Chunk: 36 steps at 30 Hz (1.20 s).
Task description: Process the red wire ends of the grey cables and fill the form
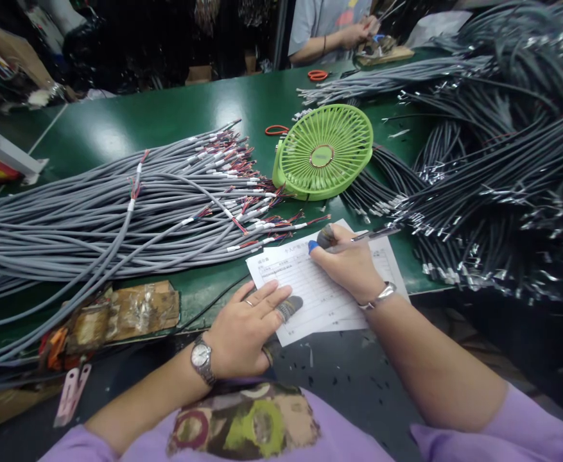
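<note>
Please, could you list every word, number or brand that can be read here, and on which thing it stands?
Paper: heading seems to begin "个人"; other print too small and blurred.
Green fan: mark at its centre, too blurred.
Watch: dial marks too small.

There is one green fan (323, 154). In front of it are two hands (242, 332) and one pen (376, 235); behind it, one co-worker (312, 32).

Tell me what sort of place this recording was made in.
Probably a cable-assembly workshop: many gray cables with exposed colored wires at their ends lie across a green workbench, and dark cables are heaped on the right.
</note>
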{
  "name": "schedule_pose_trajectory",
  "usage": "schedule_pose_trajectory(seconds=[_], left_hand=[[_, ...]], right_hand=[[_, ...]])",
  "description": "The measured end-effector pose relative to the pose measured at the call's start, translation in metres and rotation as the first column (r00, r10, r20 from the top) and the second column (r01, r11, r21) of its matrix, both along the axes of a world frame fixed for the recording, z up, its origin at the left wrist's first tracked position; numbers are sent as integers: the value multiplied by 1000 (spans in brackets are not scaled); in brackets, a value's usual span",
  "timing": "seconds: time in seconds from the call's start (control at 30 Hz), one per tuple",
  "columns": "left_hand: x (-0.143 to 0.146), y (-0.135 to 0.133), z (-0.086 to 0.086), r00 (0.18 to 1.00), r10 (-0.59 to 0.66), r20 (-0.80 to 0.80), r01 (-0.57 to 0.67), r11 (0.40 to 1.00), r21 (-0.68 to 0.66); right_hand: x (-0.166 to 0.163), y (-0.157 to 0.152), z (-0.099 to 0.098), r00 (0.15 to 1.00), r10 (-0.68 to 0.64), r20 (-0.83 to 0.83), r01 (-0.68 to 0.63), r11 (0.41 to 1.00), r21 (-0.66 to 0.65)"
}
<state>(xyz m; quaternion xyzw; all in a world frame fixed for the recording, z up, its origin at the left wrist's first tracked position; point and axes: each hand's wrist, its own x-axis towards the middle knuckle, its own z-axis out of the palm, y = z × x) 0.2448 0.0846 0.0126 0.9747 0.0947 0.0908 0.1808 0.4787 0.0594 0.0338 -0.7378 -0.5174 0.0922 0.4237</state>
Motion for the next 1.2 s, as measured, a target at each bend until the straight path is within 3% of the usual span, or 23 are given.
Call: schedule_pose_trajectory(seconds=[0.63,0.93,1.1,1.2], left_hand=[[0,1,-1,1000,-7,-24,7,1000,13],[3,1,-8,998,-25,-62,27,999,29],[3,0,-4,998,1,-60,2,999,54],[2,-1,-2,998,-4,-63,8,998,63]], right_hand=[[2,0,-3,999,-29,25,29,1000,5],[9,1,-10,985,-167,-33,166,986,-17],[8,-2,-8,988,-87,-130,84,996,-30],[6,-19,3,998,14,-60,-15,1000,-24]])
